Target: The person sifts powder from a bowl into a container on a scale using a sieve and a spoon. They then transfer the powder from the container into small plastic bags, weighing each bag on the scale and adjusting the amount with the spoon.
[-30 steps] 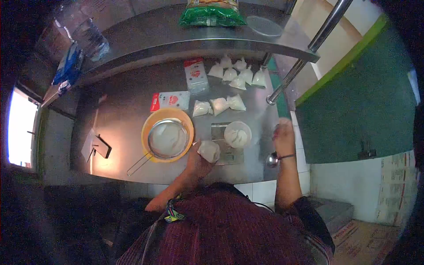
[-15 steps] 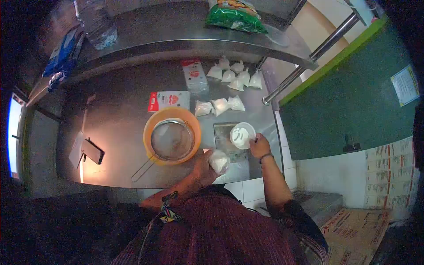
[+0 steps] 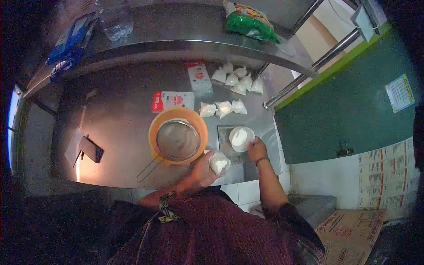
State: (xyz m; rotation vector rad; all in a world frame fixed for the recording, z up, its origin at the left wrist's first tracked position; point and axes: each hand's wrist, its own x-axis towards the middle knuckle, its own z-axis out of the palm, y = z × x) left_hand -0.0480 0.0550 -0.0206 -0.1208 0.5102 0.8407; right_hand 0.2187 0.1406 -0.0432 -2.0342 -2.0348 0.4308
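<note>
My left hand (image 3: 203, 172) is wrapped round a clear plastic bag (image 3: 219, 163) of white powder, held near the table's front edge. In my right hand (image 3: 257, 150) is a white plastic cup (image 3: 249, 145), gripped by its right side, with white powder (image 3: 240, 137) inside. The cup overlaps a flat kitchen scale (image 3: 224, 136) in this view and sits just up and right of the bag. Left of the bag stands an orange bowl (image 3: 203, 128) with a wire-mesh sieve (image 3: 177, 140) resting on its rim, the handle pointing toward me.
Behind the scale stand several tied bags of white powder (image 3: 224, 108), with more (image 3: 240, 82) farther back. Two packs of plastic bags (image 3: 173, 101) lie behind the bowl. A phone on a stand (image 3: 91, 149) is at left. A steel shelf (image 3: 176, 44) overhangs the back.
The view has shifted slightly, so the table things appear farther right. The cup has come a little toward the bag, and the powder in it looks smoother. Both hands keep their holds.
</note>
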